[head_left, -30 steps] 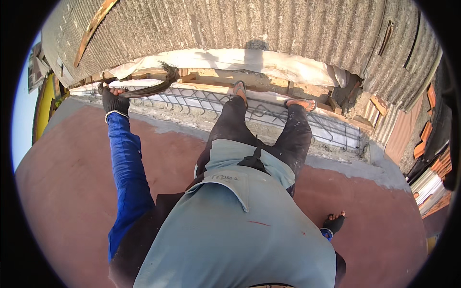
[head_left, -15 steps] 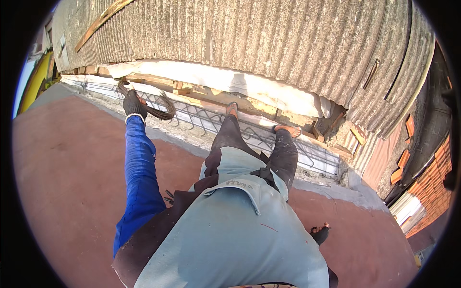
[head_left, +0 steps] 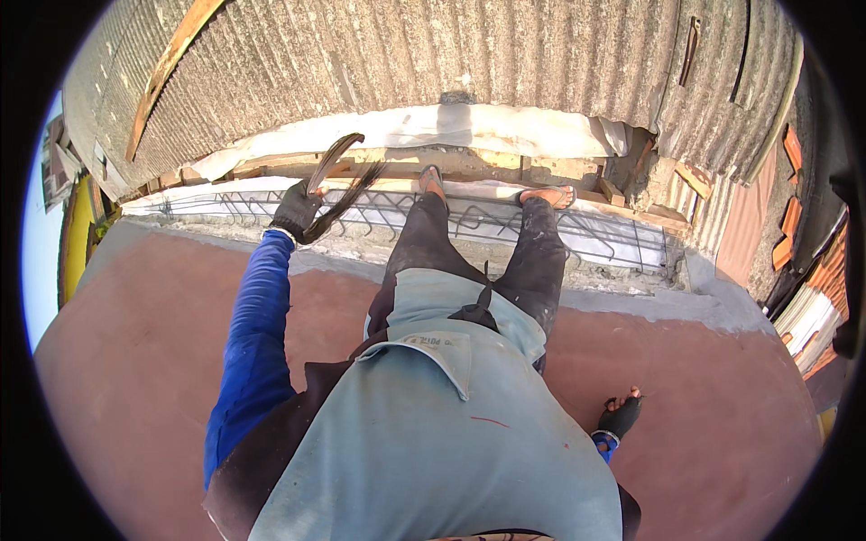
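Hands well apart. Left hand (head_left: 296, 209), in a dark fingerless glove, is closed round a bundle of dark strands (head_left: 347, 198), wire by the look of it. Bundle is over the left part of the rebar cage (head_left: 469, 216); both ends stick out of the fist and bend away to the right. Can't tell if any strand touches the bars. Right hand (head_left: 620, 417), same glove type, hangs off the near side of the cage, toward its right end. Fingers half curled; too small to tell if it holds anything.

Status, judging from how things lie: cage is assembled and laid lengthwise, with a white sheet (head_left: 613, 251) showing beneath and behind it. Bars are bare along the visible run, so nothing has been cast over them. No strand from the bundle visibly runs to the cage, so the bundle looks unused where it shows. Joints too fine to read; can't confirm how many are tied.

Around the cage: left foot (head_left: 431, 178) and right foot (head_left: 548, 196) at its far edge, corrugated roofing (head_left: 505, 54) beyond. Near side: grey cement band (head_left: 631, 311), then red-brown floor (head_left: 686, 361), looks finished.
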Available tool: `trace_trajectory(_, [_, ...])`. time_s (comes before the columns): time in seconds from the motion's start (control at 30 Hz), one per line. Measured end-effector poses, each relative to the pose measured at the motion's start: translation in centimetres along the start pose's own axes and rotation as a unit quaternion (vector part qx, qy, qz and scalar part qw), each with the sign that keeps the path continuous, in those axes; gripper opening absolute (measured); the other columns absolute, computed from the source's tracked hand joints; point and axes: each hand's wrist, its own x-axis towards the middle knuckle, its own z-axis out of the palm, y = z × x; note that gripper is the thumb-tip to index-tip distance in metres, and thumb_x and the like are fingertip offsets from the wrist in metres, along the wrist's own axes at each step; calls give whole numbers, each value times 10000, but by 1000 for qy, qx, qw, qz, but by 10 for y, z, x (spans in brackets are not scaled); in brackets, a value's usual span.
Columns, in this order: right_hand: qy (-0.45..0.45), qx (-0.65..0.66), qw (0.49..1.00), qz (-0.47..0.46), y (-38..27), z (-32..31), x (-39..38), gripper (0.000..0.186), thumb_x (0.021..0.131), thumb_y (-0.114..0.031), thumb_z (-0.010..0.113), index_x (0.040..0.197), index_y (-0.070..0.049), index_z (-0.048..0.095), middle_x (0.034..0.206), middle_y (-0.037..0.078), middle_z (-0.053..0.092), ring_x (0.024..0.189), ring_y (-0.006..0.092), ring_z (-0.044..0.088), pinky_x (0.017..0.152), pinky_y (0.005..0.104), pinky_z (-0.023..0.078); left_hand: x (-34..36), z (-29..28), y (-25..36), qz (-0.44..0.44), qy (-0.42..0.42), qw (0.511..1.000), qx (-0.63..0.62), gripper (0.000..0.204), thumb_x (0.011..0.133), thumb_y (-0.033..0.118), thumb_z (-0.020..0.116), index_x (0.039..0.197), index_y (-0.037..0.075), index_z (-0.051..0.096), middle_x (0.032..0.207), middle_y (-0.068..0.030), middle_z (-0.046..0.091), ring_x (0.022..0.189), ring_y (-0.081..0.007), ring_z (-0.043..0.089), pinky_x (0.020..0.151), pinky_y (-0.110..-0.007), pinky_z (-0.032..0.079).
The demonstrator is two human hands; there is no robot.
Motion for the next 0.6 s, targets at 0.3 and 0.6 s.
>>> trace_trajectory(0.3, [28,29,999,3,-5,2,-3,169,977,-277,528,1035,-118,531,595,-46,352,460,44,323,425,206,309,31,107,132,200,-258,888,322,411,895,404,571,1067,32,593,898,-243,644,866,-403,629,741,-487,491])
trace_trajectory(0.6, [45,25,997,58,11,20,11,188,982,-261,532,1017,-76,525,596,-55,349,463,32,319,425,198,296,82,245,214,289,-339,810,381,439,894,459,523,1126,89,573,871,-191,680,839,-361,665,740,-483,506])
